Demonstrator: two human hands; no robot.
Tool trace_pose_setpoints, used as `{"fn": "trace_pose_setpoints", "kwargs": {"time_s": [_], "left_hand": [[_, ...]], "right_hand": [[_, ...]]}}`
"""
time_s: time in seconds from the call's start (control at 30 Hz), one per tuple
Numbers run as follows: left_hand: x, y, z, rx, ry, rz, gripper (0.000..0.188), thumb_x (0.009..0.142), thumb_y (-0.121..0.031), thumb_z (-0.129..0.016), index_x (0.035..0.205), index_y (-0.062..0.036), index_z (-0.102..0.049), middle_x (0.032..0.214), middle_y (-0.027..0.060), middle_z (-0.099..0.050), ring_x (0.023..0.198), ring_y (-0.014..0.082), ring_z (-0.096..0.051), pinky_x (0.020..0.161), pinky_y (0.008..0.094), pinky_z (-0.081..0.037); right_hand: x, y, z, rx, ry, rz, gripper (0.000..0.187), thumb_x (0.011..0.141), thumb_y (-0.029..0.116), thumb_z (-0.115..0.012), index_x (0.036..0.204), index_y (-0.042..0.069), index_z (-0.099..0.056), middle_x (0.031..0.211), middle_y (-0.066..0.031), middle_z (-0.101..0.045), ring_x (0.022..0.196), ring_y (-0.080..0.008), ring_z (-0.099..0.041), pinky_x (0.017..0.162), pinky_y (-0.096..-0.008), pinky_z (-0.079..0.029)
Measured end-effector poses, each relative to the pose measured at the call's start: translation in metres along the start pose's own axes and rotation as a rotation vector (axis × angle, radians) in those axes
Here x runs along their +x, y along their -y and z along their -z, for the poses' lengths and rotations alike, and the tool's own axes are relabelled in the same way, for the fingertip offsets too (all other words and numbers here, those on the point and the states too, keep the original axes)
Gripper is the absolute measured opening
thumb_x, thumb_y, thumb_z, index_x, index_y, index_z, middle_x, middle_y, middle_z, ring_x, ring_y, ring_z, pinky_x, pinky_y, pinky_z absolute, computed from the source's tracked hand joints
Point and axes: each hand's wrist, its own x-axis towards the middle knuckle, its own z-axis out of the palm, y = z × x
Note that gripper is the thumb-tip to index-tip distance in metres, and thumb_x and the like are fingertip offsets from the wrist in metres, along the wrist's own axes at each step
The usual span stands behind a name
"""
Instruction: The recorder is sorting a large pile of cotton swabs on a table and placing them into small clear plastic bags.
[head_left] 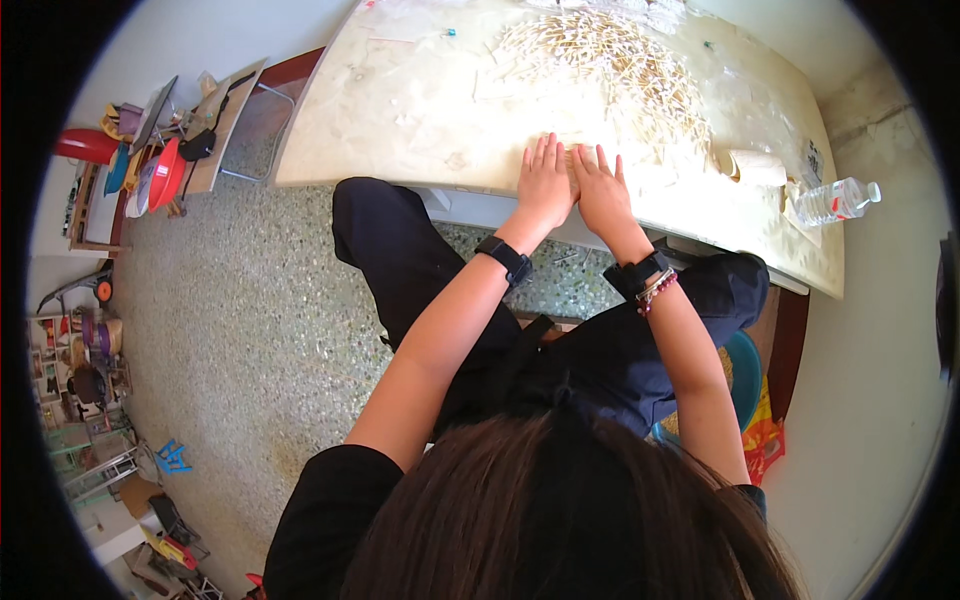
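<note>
My left hand (546, 183) lies palm down at the near edge of the pale table (370, 130), its fingers stretched out. Close beside it is my right hand (602, 192), also flat with the fingers extended; the thumbs meet or nearly meet. Neither hand visibly holds anything, though what is under the palms is hidden. Just beyond the fingertips spreads a loose heap of thin, pale short sticks (625, 65), too small and overexposed to name more exactly. Each wrist wears a black band, and the right one also has a beaded bracelet (657, 290).
Toward the table's right end are a curled beige piece (752, 168) and a clear plastic bottle (838, 202). A teal tub (742, 375) and a red-yellow bag (765, 440) sit by my right leg. A side table (215, 130) with basins stands left; cluttered shelving (90, 350) lines the left.
</note>
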Motion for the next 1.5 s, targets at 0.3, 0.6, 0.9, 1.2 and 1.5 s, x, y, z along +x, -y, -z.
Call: {"fn": "trace_pose_setpoints", "kwargs": {"time_s": [0.3,0.6,0.9,1.2,1.5], "left_hand": [[0.025,0.012,-0.007,-0.061,0.049,0.017,0.073,0.084,-0.037,-0.051,0.136,0.0061,-0.024,0.145,0.0213,-0.017,0.136,0.0317,-0.013,0.11,0.0437,-0.011],[0.02,0.013,-0.003,-0.179,0.012,-0.018,0.076,0.084,-0.038,-0.053,0.137,0.0059,-0.02,0.146,0.0224,-0.011,0.136,0.0333,-0.01,0.11,0.0442,-0.01],[-0.005,0.026,0.018,-0.362,0.054,-0.064,0.073,0.085,-0.03,-0.052,0.138,0.0064,-0.016,0.146,0.0238,-0.007,0.136,0.0353,-0.004,0.109,0.0471,-0.009],[-0.024,0.019,0.008,-0.259,0.046,-0.096,0.067,0.085,-0.025,-0.049,0.136,0.0069,-0.021,0.145,0.022,-0.013,0.136,0.0346,-0.011,0.109,0.0478,-0.014],[-0.009,0.018,-0.002,-0.202,-0.069,-0.093,0.065,0.086,-0.029,-0.048,0.135,0.0077,-0.024,0.145,0.021,-0.017,0.135,0.0318,-0.016,0.11,0.0438,-0.012]], "right_hand": [[0.022,-0.005,-0.005,-0.083,-0.021,-0.013,0.052,0.082,0.012,-0.048,0.132,0.004,-0.038,0.141,-0.0077,-0.034,0.134,-0.0287,-0.024,0.108,-0.0507,-0.013],[0.026,-0.008,-0.001,0.033,0.064,-0.042,0.058,0.08,0.002,-0.042,0.137,0.007,-0.031,0.145,-0.0079,-0.026,0.136,-0.0287,-0.016,0.109,-0.0485,-0.011],[0.002,-0.014,0.005,-0.039,-0.07,0.075,0.057,0.082,0.006,-0.041,0.137,0.0,-0.027,0.144,-0.0119,-0.025,0.136,-0.0285,-0.018,0.109,-0.049,-0.011],[-0.014,-0.005,-0.009,0.041,-0.069,0.079,0.052,0.088,0.019,-0.042,0.136,0.002,-0.03,0.143,-0.0106,-0.029,0.134,-0.0286,-0.022,0.108,-0.0491,-0.014],[0.003,-0.006,-0.011,0.001,-0.025,0.007,0.057,0.092,0.035,-0.04,0.138,0.005,-0.026,0.145,-0.0085,-0.024,0.135,-0.0277,-0.018,0.108,-0.0492,-0.013]]}}
